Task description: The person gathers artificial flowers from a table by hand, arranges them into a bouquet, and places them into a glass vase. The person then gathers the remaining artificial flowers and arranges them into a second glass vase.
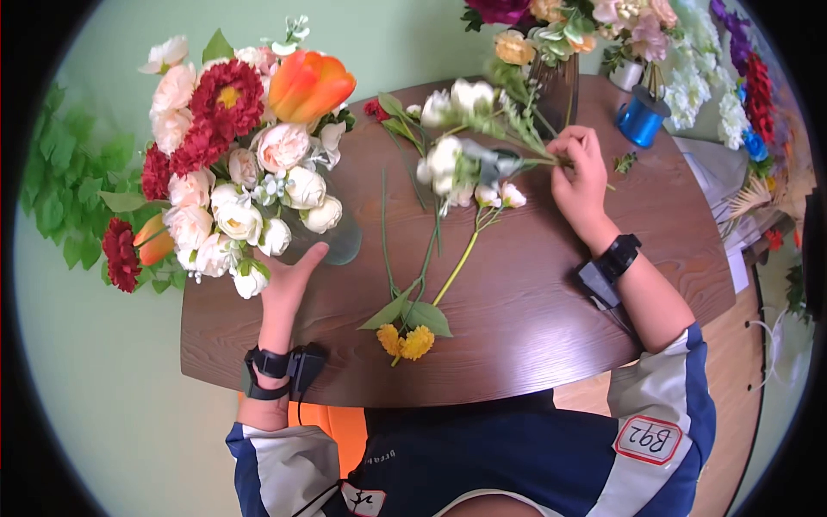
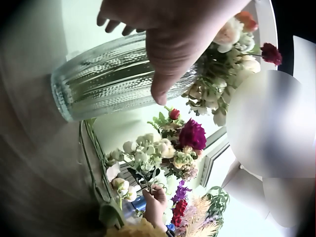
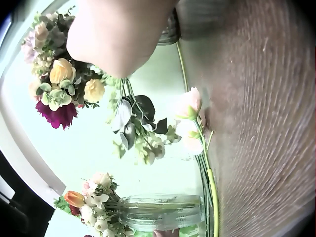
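Observation:
A clear ribbed glass vase [image 2: 106, 81] stands at the table's left side, filled with a bouquet of white and blush roses [image 1: 280, 146], dark red blooms and an orange tulip [image 1: 310, 86]. My left hand [image 1: 289, 280] holds the vase, the thumb along its near side and the other fingers partly hidden behind the glass. Above the table's right half, my right hand [image 1: 579, 177] pinches the green stems of a white flower spray [image 1: 445, 164]. The white heads and grey-green leaves [image 3: 131, 118] point left, toward the vase.
Loose stems lie mid-table: yellow flowers [image 1: 418, 342] near the front, pale pink buds [image 1: 500, 196], and a red flower [image 1: 376, 109] at the back. A dark vase of flowers [image 1: 556, 86] and a blue spool [image 1: 642, 121] stand at the back right. Wrapping paper lies at the right edge.

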`<state>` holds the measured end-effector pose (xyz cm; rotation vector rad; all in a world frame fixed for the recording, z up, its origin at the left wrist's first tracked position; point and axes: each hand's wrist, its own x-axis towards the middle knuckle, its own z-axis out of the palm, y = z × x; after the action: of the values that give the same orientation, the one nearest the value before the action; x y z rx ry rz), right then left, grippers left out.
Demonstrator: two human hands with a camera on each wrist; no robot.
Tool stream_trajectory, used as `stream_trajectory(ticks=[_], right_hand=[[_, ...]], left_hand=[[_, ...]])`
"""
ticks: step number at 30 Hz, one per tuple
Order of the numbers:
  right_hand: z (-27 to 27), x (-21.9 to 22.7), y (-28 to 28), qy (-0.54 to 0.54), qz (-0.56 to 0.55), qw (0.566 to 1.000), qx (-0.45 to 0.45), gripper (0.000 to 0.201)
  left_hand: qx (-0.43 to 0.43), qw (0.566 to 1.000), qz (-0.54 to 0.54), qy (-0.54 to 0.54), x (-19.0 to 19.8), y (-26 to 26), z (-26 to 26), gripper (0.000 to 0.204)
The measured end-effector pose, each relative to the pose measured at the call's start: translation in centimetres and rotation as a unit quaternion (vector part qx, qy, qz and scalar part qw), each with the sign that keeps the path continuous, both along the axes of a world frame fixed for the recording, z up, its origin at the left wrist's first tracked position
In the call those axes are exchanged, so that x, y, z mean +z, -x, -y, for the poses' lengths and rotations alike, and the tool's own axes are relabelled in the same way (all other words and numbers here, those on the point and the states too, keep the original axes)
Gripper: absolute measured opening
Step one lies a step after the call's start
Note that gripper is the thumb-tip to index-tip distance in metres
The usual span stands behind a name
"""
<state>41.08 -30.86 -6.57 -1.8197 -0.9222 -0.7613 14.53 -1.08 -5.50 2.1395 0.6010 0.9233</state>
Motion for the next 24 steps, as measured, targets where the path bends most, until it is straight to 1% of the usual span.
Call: stream_trajectory(ticks=[1,3,4,6,8,9,10,12,13,14,15,16,17,18,20,22,24], right_hand=[[-0.1,0.0,0.1,-0.006,0.0,1.0,0.008,0.025],[-0.1,0.2,0.4,-0.015,0.0,1.0,0.016,0.024],[0.0,0.2,0.4,0.004,0.02,0.999,0.031,0.023],[0.1,0.3,0.1,0.023,0.043,0.998,0.046,0.022],[0.1,0.2,-0.1,0.046,0.074,0.99,0.111,0.021],[0.1,0.3,0.1,0.062,0.062,0.987,0.136,0.021],[0.1,0.3,0.0,0.062,0.062,0.987,0.138,0.021],[0.1,0.1,0.0,0.105,0.057,0.976,0.18,0.022],[0.1,-0.1,-0.2,0.105,0.055,0.977,0.18,0.022],[0.0,-0.4,-0.4,0.129,0.047,0.973,0.187,0.022],[0.0,-0.8,-0.5,0.156,0.04,0.968,0.195,0.022],[0.0,-1.0,-0.5,0.157,0.04,0.967,0.196,0.022],[-0.1,-1.3,-0.5,0.17,-0.009,0.964,0.204,0.023],[-0.1,-1.5,-0.6,0.181,-0.058,0.959,0.21,0.023],[-0.3,-2.0,-0.7,0.187,-0.061,0.955,0.22,0.023],[-0.4,-2.0,-1.0,0.199,-0.061,0.951,0.229,0.023],[-0.5,-2.0,-0.9,0.189,-0.068,0.952,0.23,0.021]], left_hand=[[-0.032,0.999,0.012,0.005,-0.4,-0.7,-0.3,0.068],[-0.037,0.999,0.03,-0.023,0.1,-1.5,-0.1,0.065],[-0.04,0.997,0.045,-0.048,0.3,-1.9,-0.1,0.063],[-0.04,0.997,0.052,-0.047,-0.4,-2.2,-1.2,0.063],[0.04,0.996,0.034,-0.076,-1.0,-2.2,-2.0,0.066],[0.032,0.999,-0.02,-0.004,-0.8,-1.9,-3.2,0.102],[0.037,0.999,-0.004,-0.011,-0.8,-1.7,-4.0,0.103],[0.046,0.998,0.039,-0.032,-0.4,-1.6,-5.3,0.103],[0.039,0.996,0.065,-0.038,-0.4,-1.6,-6.4,0.098],[0.047,0.994,0.085,-0.05,0.0,-1.6,-7.0,0.084],[0.043,0.994,0.09,-0.034,0.2,-1.6,-7.6,0.076],[0.038,0.995,0.096,-0.018,0.5,-1.5,-8.4,0.069],[0.045,0.991,0.114,-0.045,0.3,-1.5,-9.7,0.064],[0.061,0.99,0.105,-0.076,0.4,-1.5,-10.8,0.066],[0.087,0.989,0.095,-0.07,0.0,-1.3,-13.6,0.068],[0.089,0.989,0.098,-0.061,-0.8,-1.0,-16.8,0.071],[0.08,0.99,0.098,-0.068,-0.8,-0.9,-18.5,0.072]])
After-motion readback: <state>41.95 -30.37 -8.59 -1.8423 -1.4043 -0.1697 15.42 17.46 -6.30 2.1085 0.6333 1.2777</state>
